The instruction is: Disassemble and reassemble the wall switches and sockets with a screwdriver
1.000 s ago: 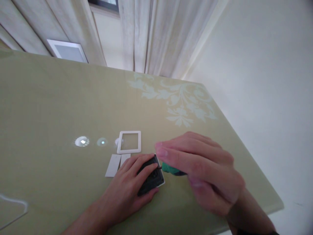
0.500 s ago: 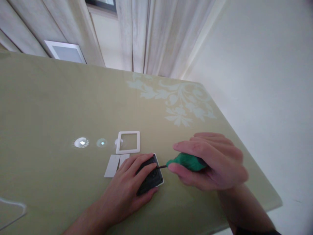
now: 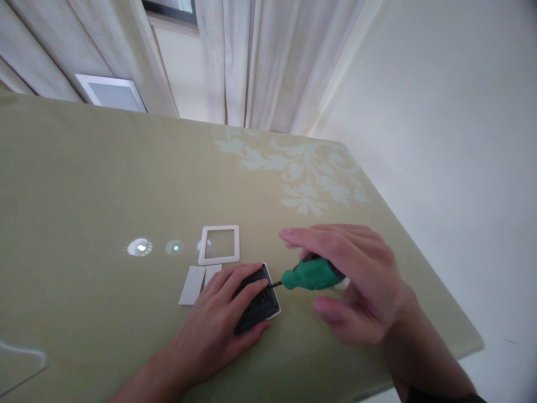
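My left hand is closed over a wall switch with a black back and a white rim, pressing it to the table with fingers on top and the thumb along its near side. A green-handled screwdriver lies nearly level, its dark shaft meeting the switch's right edge beside my left fingertips. Around the handle is my right hand, its thumb and fingers loosened and spread, the handle's rear end against the palm side. Some of the right hand is blurred. My left hand hides part of the switch.
Beyond my left hand lie a white square frame and two white plates, one a larger white plate. They rest on a pale green table with a leaf pattern. Curtains hang behind, and a wall stands right.
My right hand has loosened its fingers and thumb round the screwdriver handle, and the handle has shifted slightly left. My left hand and the switch stay put.
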Tool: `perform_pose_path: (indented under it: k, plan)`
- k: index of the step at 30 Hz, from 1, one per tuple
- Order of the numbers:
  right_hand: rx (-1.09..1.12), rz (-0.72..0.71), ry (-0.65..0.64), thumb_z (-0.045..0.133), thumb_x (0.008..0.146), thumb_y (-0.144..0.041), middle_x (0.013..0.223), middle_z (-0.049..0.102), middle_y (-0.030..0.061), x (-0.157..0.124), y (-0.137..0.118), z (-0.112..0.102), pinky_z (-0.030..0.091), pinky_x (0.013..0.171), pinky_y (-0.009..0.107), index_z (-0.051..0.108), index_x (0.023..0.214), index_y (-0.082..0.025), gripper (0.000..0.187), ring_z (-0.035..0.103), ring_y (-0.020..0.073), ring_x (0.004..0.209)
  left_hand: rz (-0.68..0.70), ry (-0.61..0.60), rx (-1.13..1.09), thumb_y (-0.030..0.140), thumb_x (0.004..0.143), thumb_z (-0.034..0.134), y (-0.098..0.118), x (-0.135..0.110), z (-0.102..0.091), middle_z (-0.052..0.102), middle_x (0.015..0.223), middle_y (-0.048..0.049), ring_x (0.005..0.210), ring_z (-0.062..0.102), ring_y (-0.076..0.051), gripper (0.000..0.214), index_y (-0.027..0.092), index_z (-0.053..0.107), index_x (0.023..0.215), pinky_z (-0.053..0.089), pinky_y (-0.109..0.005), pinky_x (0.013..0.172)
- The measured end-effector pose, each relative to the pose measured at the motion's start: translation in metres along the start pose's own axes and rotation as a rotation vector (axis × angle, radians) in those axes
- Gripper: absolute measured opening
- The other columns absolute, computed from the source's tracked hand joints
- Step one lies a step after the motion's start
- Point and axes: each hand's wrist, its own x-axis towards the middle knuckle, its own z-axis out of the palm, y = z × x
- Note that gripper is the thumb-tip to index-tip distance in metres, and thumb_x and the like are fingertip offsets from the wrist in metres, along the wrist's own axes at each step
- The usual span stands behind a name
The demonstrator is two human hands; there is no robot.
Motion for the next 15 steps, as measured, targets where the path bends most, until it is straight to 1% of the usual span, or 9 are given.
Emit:
perform_pose_path:
  k: [2, 3, 5, 7, 8, 9, 11, 13, 15]
  plan:
    - [0.169, 0.067, -0.134, 0.042, 0.115, -0.037, 0.134, 0.078, 0.0157, 0.0014, -0.0004, -0.0025, 0.064, 0.087, 0.031, 0.056, 0.153, -0.009, 0.049, 0.079, 0.0201, 0.112, -0.002, -0.008, 0.004, 0.031, 0.105, 0.072, -0.0007, 0.0006, -0.0013, 0.057, 0.161, -0.012, 0.142, 0.054, -0.036, 0.051, 0.025, 0.056, 0.153, 0.056, -0.058, 0.116]
    - [0.19, 0.072, -0.162, 0.045, 0.116, -0.034, 0.134, 0.078, 0.0149, 0.0017, 0.0001, -0.0031, 0.064, 0.088, 0.029, 0.056, 0.155, -0.01, 0.047, 0.079, 0.0188, 0.113, 0.001, -0.015, 0.007, 0.031, 0.105, 0.072, -0.0011, 0.001, -0.0022, 0.057, 0.161, -0.0119, 0.142, 0.054, -0.036, 0.051, 0.025, 0.056, 0.153, 0.057, -0.058, 0.116]
    - [0.045, 0.027, -0.085, 0.063, 0.111, -0.035, 0.103, 0.083, 0.006, 0.0013, 0.0022, -0.0028, 0.06, 0.072, 0.025, 0.066, 0.141, -0.014, 0.037, 0.077, 0.0147, 0.084, 0.016, -0.026, 0.015, 0.031, 0.104, 0.072, -0.0022, 0.0014, -0.0043, 0.059, 0.16, -0.0119, 0.142, 0.055, -0.036, 0.053, 0.025, 0.055, 0.154, 0.058, -0.057, 0.115]
    - [-0.172, -0.036, 0.045, 0.079, 0.102, -0.039, 0.07, 0.072, -0.0041, 0.0005, 0.0042, -0.0025, 0.048, 0.056, 0.026, 0.073, 0.119, -0.017, 0.028, 0.062, 0.0115, 0.056, 0.028, -0.032, 0.023, 0.032, 0.104, 0.073, -0.0034, 0.0017, -0.0061, 0.059, 0.16, -0.0122, 0.142, 0.056, -0.036, 0.055, 0.024, 0.054, 0.156, 0.058, -0.057, 0.115]
    - [-0.216, -0.044, 0.076, 0.081, 0.1, -0.041, 0.065, 0.069, -0.0053, 0.0004, 0.0044, -0.0029, 0.046, 0.054, 0.027, 0.073, 0.114, -0.018, 0.028, 0.058, 0.0114, 0.053, 0.031, -0.034, 0.026, 0.032, 0.105, 0.072, -0.0039, 0.0017, -0.0069, 0.059, 0.16, -0.012, 0.142, 0.056, -0.035, 0.056, 0.024, 0.053, 0.156, 0.058, -0.057, 0.115]
    - [-0.186, -0.031, 0.062, 0.076, 0.102, -0.043, 0.07, 0.072, -0.0031, 0.0007, 0.004, -0.0038, 0.049, 0.056, 0.028, 0.072, 0.116, -0.017, 0.03, 0.061, 0.0126, 0.056, 0.034, -0.04, 0.027, 0.032, 0.105, 0.072, -0.0045, 0.0018, -0.0074, 0.059, 0.16, -0.0117, 0.142, 0.056, -0.035, 0.056, 0.025, 0.053, 0.156, 0.058, -0.057, 0.115]
    - [0.035, 0.029, -0.064, 0.057, 0.111, -0.04, 0.103, 0.083, 0.0071, 0.002, 0.0018, -0.0059, 0.061, 0.074, 0.03, 0.067, 0.135, -0.014, 0.037, 0.077, 0.0179, 0.086, 0.041, -0.061, 0.028, 0.032, 0.104, 0.072, -0.0055, 0.002, -0.008, 0.058, 0.161, -0.0107, 0.143, 0.056, -0.035, 0.054, 0.026, 0.054, 0.156, 0.058, -0.057, 0.116]
    - [0.238, 0.051, -0.179, 0.042, 0.115, -0.03, 0.133, 0.078, 0.0136, 0.0028, -0.0002, -0.006, 0.063, 0.094, 0.033, 0.057, 0.152, -0.013, 0.044, 0.077, 0.0207, 0.119, 0.052, -0.056, 0.034, 0.032, 0.104, 0.072, -0.0062, 0.0022, -0.008, 0.059, 0.161, -0.0102, 0.143, 0.056, -0.035, 0.053, 0.027, 0.056, 0.154, 0.058, -0.057, 0.116]
    - [0.197, -0.016, -0.162, 0.049, 0.115, -0.03, 0.122, 0.081, 0.0098, 0.002, -0.0003, -0.0027, 0.062, 0.087, 0.029, 0.06, 0.149, -0.015, 0.039, 0.078, 0.0177, 0.109, 0.06, -0.03, 0.04, 0.032, 0.104, 0.073, -0.0065, 0.0024, -0.0076, 0.06, 0.16, -0.0105, 0.144, 0.056, -0.036, 0.053, 0.027, 0.056, 0.153, 0.058, -0.056, 0.115]
